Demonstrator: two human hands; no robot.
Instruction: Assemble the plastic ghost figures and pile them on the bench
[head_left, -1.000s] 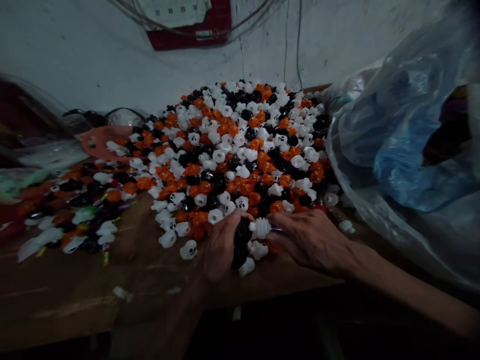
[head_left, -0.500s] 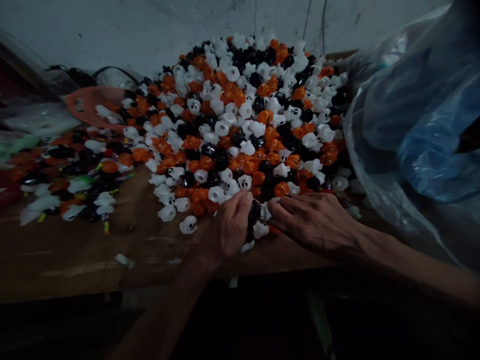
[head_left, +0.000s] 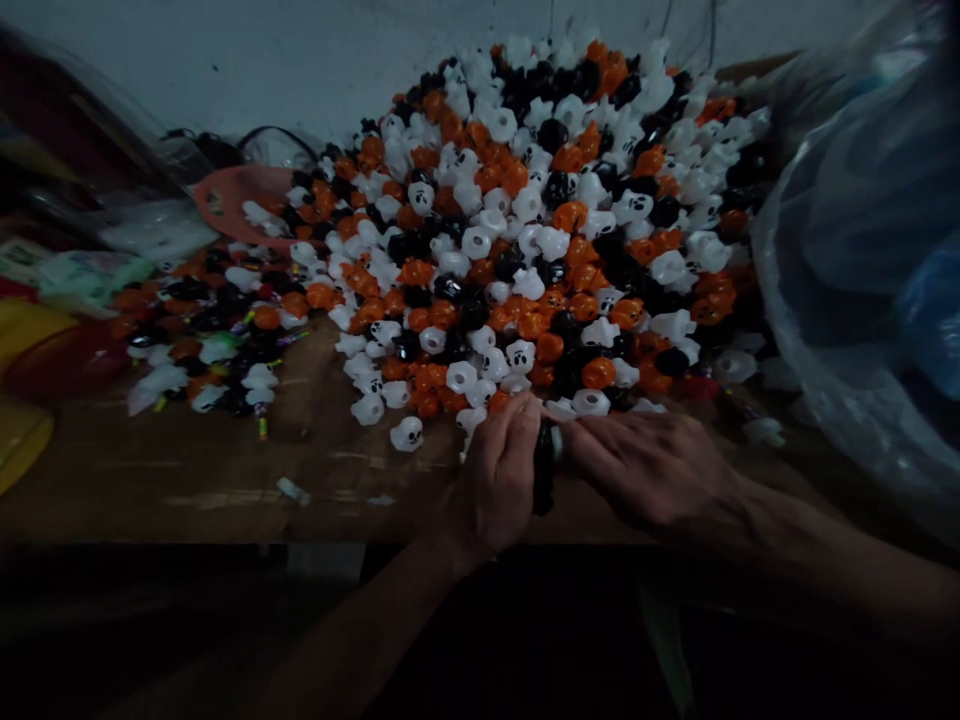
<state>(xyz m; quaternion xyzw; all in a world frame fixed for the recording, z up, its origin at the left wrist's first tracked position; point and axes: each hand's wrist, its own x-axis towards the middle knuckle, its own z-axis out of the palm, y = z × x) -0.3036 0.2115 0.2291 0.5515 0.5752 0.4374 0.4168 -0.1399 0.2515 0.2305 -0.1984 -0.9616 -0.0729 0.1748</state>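
gripping a black plastic piece [head_left: 544,475] and white part [head_left: 557,443] between curled hands [head_left: 504,480]

A workshop, judging by the heaped plastic figures [head_left: 528,283].

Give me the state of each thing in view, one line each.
Left hand: closed around black piece
Right hand: closed on white part
Black piece: held, partly hidden
White part: held, mostly hidden
Large pile: loose, colours mixed
Orange basket: partly filled
Clear bag: wrinkled
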